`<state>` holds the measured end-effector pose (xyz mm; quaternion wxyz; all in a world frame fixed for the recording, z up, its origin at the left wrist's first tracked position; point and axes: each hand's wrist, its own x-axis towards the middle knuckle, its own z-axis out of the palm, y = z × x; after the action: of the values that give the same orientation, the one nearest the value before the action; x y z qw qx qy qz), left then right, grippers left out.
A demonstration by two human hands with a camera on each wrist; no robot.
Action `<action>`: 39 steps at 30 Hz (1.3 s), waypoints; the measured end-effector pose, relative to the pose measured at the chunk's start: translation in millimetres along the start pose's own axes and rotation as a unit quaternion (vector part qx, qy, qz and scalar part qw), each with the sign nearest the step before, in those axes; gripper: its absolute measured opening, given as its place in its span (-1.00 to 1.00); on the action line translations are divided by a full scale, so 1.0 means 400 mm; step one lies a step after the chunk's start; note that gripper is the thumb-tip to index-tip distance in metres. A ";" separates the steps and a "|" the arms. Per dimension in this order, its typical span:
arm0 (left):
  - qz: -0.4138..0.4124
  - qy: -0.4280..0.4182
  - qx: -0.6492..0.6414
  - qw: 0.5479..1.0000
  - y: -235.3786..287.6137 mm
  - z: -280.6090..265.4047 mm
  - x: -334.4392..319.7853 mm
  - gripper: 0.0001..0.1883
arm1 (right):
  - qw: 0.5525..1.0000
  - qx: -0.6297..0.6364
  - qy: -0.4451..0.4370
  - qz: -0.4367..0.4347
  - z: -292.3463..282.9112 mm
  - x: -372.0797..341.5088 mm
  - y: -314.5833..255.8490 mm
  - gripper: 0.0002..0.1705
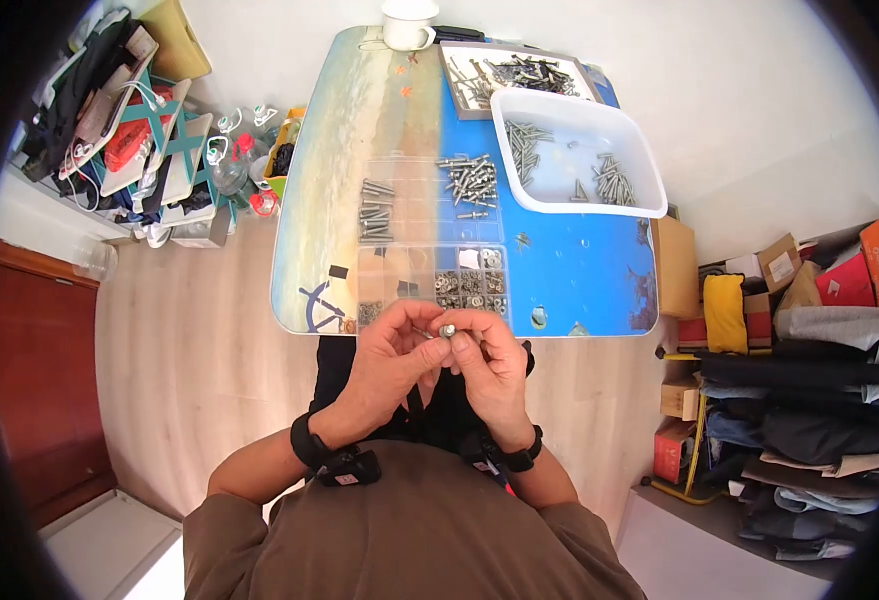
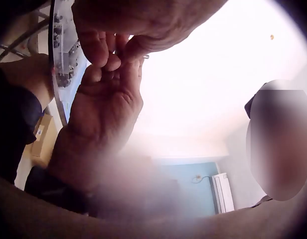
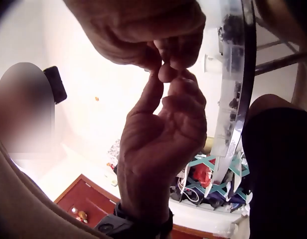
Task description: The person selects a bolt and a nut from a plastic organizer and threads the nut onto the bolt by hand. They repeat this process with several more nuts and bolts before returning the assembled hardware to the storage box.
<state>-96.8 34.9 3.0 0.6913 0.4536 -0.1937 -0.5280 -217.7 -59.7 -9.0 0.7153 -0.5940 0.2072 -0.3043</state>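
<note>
In the head view, my left hand and right hand meet at the table's near edge. Between the thumbs and fingertips of both hands is a small metal bolt, its shiny end facing up. Fingers cover most of it; a metal tip pokes out in the left wrist view. Just beyond the hands lies a clear compartment box. Its far sections hold long bolts and a pile of anchor bolts, its near ones nuts and washers.
Right of the box stands a white plastic bin with two heaps of bolts. Behind it a shallow tray holds dark and silver screws. A white mug stands at the table's far edge. Shelves of clothes flank the right side.
</note>
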 end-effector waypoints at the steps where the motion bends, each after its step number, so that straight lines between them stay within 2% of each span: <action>1: 0.000 -0.001 0.004 1.000 -0.006 0.002 -0.003 -0.68 | 1.000 0.002 0.002 -0.006 0.000 -0.006 0.001 -0.81; 3: 0.028 0.017 0.030 0.999 -0.020 0.003 -0.008 -0.65 | 1.000 0.013 0.009 -0.005 -0.002 -0.017 -0.004 -0.81; 7: 0.027 0.032 0.071 0.997 -0.022 -0.007 -0.024 -0.69 | 0.999 0.033 -0.003 0.024 -0.019 -0.041 -0.012 -0.79; 8: 0.122 0.014 0.216 0.969 -0.026 -0.020 -0.021 -0.71 | 0.999 0.036 -0.001 0.023 -0.023 -0.045 -0.009 -0.79; 9: 0.213 -0.005 0.353 0.911 -0.029 -0.024 -0.020 -0.73 | 0.999 0.049 -0.008 0.021 -0.027 -0.049 -0.004 -0.79; 10: 0.212 -0.006 0.355 0.911 -0.032 -0.021 -0.022 -0.73 | 0.998 0.062 -0.014 0.019 -0.031 -0.053 0.002 -0.78; 12: 0.290 0.028 0.445 0.847 -0.036 -0.016 -0.028 -0.68 | 0.997 0.066 -0.007 0.029 -0.035 -0.061 0.020 -0.79; 15: 0.301 0.030 0.482 0.823 -0.045 -0.016 -0.036 -0.67 | 0.998 0.044 0.008 0.033 -0.035 -0.070 0.042 -0.81; 16: 0.299 0.032 0.483 0.822 -0.045 -0.010 -0.041 -0.67 | 0.999 0.016 0.016 0.023 -0.035 -0.070 0.048 -0.83; 17: 0.268 0.050 0.457 0.847 -0.042 0.000 -0.046 -0.69 | 0.999 0.017 0.015 0.024 -0.032 -0.067 0.051 -0.83; 18: 0.235 0.068 0.430 0.869 -0.042 0.005 -0.048 -0.72 | 0.999 0.009 0.027 -0.018 -0.028 -0.061 0.052 -0.83; 19: 0.233 0.069 0.429 0.870 -0.047 0.000 -0.047 -0.72 | 0.997 0.001 0.040 -0.060 -0.026 -0.059 0.054 -0.84; 22: 0.255 0.045 0.434 0.863 -0.055 -0.011 -0.042 -0.78 | 0.999 0.039 0.021 -0.026 -0.037 -0.069 0.059 -0.85; 23: 0.246 0.042 0.419 0.873 -0.054 -0.009 -0.040 -0.80 | 0.999 0.039 0.021 -0.025 -0.041 -0.070 0.057 -0.85; 25: 0.236 0.038 0.401 0.884 -0.056 -0.011 -0.034 -0.83 | 0.996 0.077 0.005 0.040 -0.048 -0.073 0.048 -0.84; 28: 0.251 0.021 0.388 0.886 -0.061 -0.021 -0.028 -0.86 | 0.994 0.100 -0.012 0.042 -0.046 -0.065 0.026 -0.85; 33: 0.131 0.031 0.354 0.926 -0.053 -0.021 -0.038 -0.92 | 0.999 0.036 -0.025 0.027 -0.047 -0.051 0.016 -0.83; 37: 0.174 0.021 0.395 0.902 -0.047 -0.027 -0.023 -0.95 | 0.999 0.010 -0.051 -0.014 -0.044 -0.038 0.027 -0.80; 39: 0.191 0.031 0.415 0.889 -0.052 -0.030 -0.018 -0.91 | 0.999 -0.018 -0.050 0.002 -0.040 -0.031 0.015 -0.80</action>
<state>-102.1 45.9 -18.9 0.5330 0.6695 -0.4570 -0.2426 -236.1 -62.1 -19.0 0.7146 -0.6209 0.1780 -0.2687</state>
